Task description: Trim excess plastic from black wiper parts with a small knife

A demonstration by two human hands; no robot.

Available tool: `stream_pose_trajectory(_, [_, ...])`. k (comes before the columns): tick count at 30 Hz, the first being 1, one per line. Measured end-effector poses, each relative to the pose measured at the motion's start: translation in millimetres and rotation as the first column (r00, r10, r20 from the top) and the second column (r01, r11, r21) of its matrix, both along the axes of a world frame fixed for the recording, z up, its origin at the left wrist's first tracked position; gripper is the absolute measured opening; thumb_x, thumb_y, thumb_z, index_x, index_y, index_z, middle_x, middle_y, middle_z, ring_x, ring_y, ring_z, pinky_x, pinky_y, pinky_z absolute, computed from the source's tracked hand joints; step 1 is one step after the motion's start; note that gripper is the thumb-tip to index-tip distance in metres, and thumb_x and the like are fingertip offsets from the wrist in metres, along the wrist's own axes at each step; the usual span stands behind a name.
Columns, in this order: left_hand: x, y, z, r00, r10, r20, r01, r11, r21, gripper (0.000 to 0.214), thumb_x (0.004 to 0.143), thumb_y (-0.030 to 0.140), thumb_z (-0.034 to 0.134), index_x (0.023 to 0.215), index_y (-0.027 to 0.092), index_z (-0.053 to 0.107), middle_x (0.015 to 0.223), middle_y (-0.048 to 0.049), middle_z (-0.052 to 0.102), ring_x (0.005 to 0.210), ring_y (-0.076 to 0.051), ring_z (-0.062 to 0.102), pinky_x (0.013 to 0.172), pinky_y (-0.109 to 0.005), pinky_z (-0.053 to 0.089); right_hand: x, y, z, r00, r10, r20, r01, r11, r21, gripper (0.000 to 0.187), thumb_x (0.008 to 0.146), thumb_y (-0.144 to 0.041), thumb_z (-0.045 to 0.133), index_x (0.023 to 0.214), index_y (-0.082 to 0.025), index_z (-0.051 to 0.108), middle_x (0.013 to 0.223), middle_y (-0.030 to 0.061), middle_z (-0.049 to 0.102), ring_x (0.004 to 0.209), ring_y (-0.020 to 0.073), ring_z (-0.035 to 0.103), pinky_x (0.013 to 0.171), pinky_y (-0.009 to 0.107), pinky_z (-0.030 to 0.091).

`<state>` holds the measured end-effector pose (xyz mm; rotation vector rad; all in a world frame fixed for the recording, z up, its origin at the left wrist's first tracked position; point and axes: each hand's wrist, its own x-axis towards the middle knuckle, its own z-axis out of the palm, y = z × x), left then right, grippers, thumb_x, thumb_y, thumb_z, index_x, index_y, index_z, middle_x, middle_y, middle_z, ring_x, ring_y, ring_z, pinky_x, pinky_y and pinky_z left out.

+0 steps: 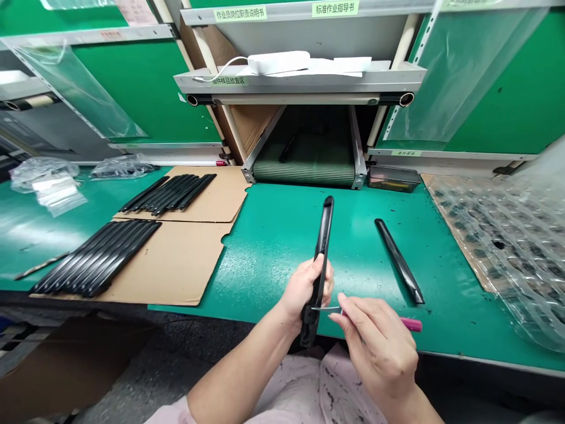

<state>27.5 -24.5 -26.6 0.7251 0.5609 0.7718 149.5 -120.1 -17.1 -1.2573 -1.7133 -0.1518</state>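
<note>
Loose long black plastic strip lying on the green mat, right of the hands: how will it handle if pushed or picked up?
The long black plastic strip looks thin and glossy, so probably light and a bit slippery. It lies straight on the green mat, so likely stiff. Flattish profile: should slide or pivot, not roll.

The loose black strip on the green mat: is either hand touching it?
No. The loose black strip lies alone on the mat, apart from the left hand and the right hand.
</note>
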Motion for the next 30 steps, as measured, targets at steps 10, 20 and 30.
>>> stream_pose_trajectory(10, [-7.6,7.4,9.1,0.987,0.156,-0.044,-0.153,0.986,0.063,0.047,0.083,0.058,0.065,0.070,0.016,0.049,0.047,0.0042,0.042,0.037,-0.007,0.034,0.034,-0.019,0.031,-3.2,-6.6,4.9,0.992,0.091,-0.087,-0.119,0.902,-0.415,0.025,0.098,-0.025,0.052,0.077,-0.018,0.063,0.063,0.0002,0.058,0.055,0.0110,0.051,0.058,0.026,0.034])
stream_pose_trajectory(20, [-10.0,9.7,14.2,0.939,0.327,-0.102,-0.310,0.938,0.157,0.044,0.088,0.055,0.061,0.073,0.015,0.050,0.049,0.0032,0.044,0.039,-0.008,0.038,0.037,-0.019,0.032,-19.1,-17.5,15.8,0.845,0.297,-0.444,-0.534,0.455,-0.712,0.048,0.099,-0.041,0.045,0.059,-0.018,0.054,0.052,-0.0036,0.047,0.049,0.0078,0.043,0.049,0.023,0.027])
stream_pose_trajectory(30, [-14.7,13.6,11.7,0.965,0.230,0.123,-0.231,0.973,-0.003,0.036,0.097,0.044,0.050,0.075,0.016,0.048,0.053,0.0040,0.040,0.040,-0.007,0.034,0.036,-0.016,0.034,-10.6,-8.5,0.2,0.979,0.135,-0.156,-0.194,0.858,-0.476,0.025,0.101,-0.039,0.043,0.101,-0.019,0.059,0.082,0.0023,0.059,0.073,0.0157,0.055,0.062,0.028,0.037])
